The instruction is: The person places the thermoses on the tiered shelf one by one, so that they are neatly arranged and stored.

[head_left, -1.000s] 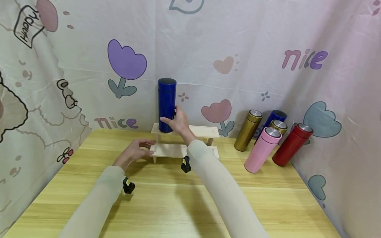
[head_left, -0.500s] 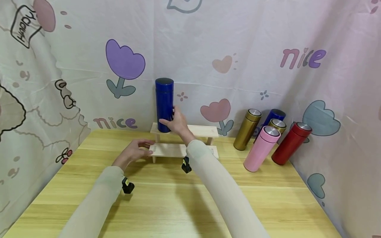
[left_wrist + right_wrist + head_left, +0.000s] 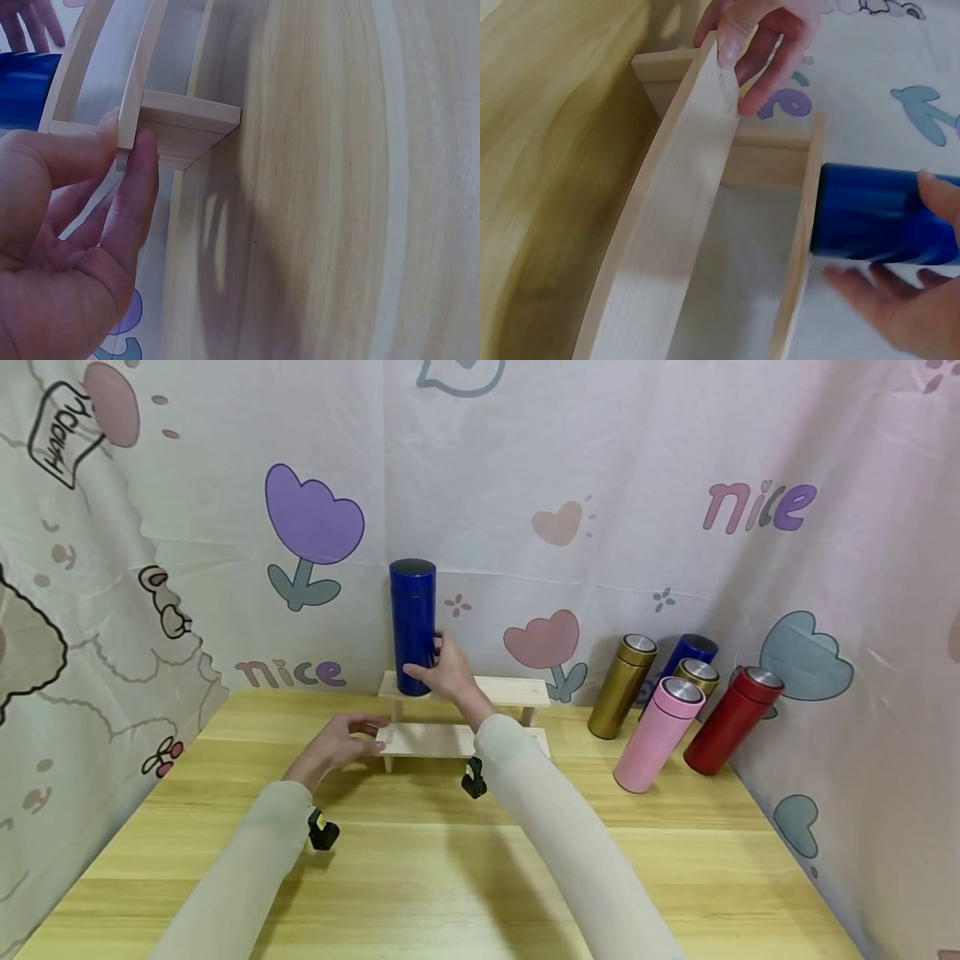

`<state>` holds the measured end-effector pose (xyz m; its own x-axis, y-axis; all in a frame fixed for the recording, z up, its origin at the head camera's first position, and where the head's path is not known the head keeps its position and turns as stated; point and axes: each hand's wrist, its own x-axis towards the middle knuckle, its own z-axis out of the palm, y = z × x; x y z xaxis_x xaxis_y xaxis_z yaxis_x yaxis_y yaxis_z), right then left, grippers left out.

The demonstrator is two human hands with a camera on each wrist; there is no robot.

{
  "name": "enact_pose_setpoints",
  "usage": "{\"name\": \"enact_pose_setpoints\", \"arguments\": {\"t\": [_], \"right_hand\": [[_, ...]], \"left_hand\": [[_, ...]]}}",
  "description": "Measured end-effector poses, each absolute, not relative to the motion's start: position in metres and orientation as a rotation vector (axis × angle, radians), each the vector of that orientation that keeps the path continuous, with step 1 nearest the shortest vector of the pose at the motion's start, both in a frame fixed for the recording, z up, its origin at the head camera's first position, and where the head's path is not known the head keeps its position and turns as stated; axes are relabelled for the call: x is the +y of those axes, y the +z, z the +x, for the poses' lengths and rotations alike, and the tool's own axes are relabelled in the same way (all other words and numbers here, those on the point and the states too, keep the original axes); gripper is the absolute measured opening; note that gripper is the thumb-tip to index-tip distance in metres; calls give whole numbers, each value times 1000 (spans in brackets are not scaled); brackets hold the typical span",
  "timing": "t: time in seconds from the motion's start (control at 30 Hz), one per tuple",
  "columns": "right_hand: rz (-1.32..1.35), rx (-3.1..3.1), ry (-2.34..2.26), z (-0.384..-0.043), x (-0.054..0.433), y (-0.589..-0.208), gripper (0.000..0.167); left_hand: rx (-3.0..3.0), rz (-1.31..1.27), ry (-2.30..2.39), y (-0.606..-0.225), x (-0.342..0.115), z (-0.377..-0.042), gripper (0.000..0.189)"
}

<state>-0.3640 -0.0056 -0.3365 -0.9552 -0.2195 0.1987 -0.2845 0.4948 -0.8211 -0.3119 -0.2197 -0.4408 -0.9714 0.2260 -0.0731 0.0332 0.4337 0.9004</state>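
My left hand (image 3: 337,747) pinches the left end of the lower board of a two-tier wooden shelf (image 3: 427,739). In the left wrist view, the thumb lies on one face of that board (image 3: 139,82) and a finger on the other. A blue thermos bottle (image 3: 412,618) stands upright near the left end of the upper board (image 3: 510,691). My right hand (image 3: 450,672) holds the bottle low on its body, thumb in front. Its fingers (image 3: 862,296) reach along the bottle's other side in the right wrist view, partly cut off by the frame.
To the right stand several more thermos bottles: a pink one (image 3: 656,739), a red one (image 3: 735,722), gold ones (image 3: 624,689) and another blue one (image 3: 693,650), partly hidden. The wooden table (image 3: 420,877) meets a printed curtain (image 3: 465,485) at the back.
Holding the blue bottle, my right hand has shifted it slightly left along the upper board; its thumb sits a little less far across the bottle now. The left hand stays on the shelf.
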Motion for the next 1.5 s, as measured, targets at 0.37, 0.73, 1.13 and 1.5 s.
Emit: {"name": "enact_pose_setpoints", "arguments": {"t": [0.37, 0.73, 1.13, 1.5], "right_hand": [[344, -2836, 1280, -341, 6, -319, 73], [412, -2880, 1260, -315, 41, -312, 60], [490, -2851, 1314, -289, 82, -318, 57], [502, -2874, 1274, -270, 120, -327, 56]], "left_hand": [[2497, 218, 1575, -442, -220, -313, 53], [2518, 203, 1557, -443, -218, -312, 50], [2494, 181, 1574, -445, -220, -315, 51], [2495, 173, 1566, -443, -218, -317, 52]]}}
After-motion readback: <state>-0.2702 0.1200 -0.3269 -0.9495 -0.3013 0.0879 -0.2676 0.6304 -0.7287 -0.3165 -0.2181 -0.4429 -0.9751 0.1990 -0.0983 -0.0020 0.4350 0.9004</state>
